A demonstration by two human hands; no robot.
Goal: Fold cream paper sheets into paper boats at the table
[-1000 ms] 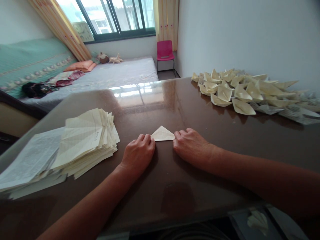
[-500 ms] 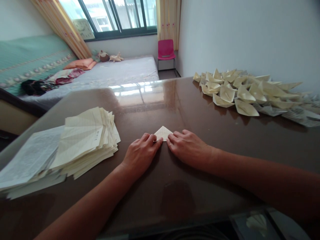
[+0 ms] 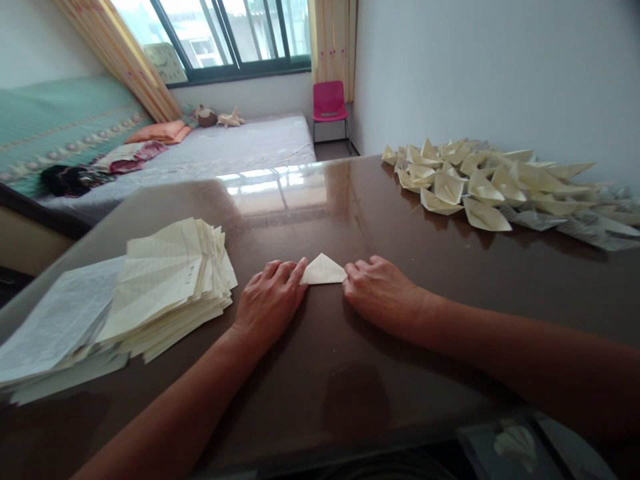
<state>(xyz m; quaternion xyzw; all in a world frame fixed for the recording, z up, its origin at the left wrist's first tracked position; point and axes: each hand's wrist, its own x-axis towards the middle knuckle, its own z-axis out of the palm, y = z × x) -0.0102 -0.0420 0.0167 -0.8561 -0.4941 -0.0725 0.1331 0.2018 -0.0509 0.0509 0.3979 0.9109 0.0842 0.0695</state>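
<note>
A small cream sheet of folded paper (image 3: 324, 271) lies on the brown table (image 3: 300, 380), its peak pointing away from me and its straight edge toward me. At its left corner, my left hand (image 3: 273, 292) has its fingers closed on the paper's edge. My right hand (image 3: 377, 287) pinches the opposite corner, fingers curled together. The middle of the folded paper shows between the hands, while both of its ends are hidden by fingers.
A stack of creased cream sheets (image 3: 165, 287) stands on the left, with greyish printed sheets (image 3: 60, 327) beside it. Many folded paper boats (image 3: 485, 187) crowd the far right, against the wall. Beyond the table are a bed (image 3: 265, 143) and a pink chair (image 3: 330, 103).
My hands have moved apart, from the middle of the folded paper out to its two corners. More of the paper's face and lower edge now shows. The view has shifted slightly.
</note>
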